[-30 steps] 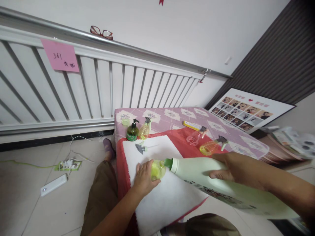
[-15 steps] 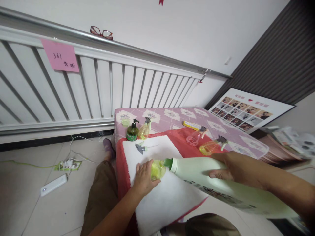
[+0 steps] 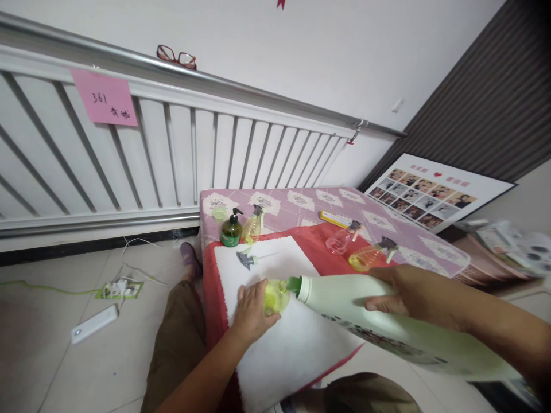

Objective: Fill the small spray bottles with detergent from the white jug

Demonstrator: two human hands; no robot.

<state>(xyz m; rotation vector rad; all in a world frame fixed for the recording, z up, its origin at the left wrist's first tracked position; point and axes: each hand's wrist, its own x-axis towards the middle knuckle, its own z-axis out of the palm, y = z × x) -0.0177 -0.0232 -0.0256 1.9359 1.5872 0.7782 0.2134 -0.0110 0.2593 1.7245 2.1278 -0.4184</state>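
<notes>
I note left hand [image 3: 252,312] closed round the small yellow-green bottle [image 3: 274,296] on the white towel [image 3: 293,344]. Right hand [image 3: 413,295] clasps the big white jug [image 3: 340,298] from above. Jug's long axis runs right to left, green spout [image 3: 294,284] at the bottle's mouth

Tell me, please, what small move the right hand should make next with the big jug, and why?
Probably tip the large jug a touch further with the right hand, slowly: its green spout sits at the mouth of the small yellow-green bottle, which the left hand steadies on the white towel.
</notes>
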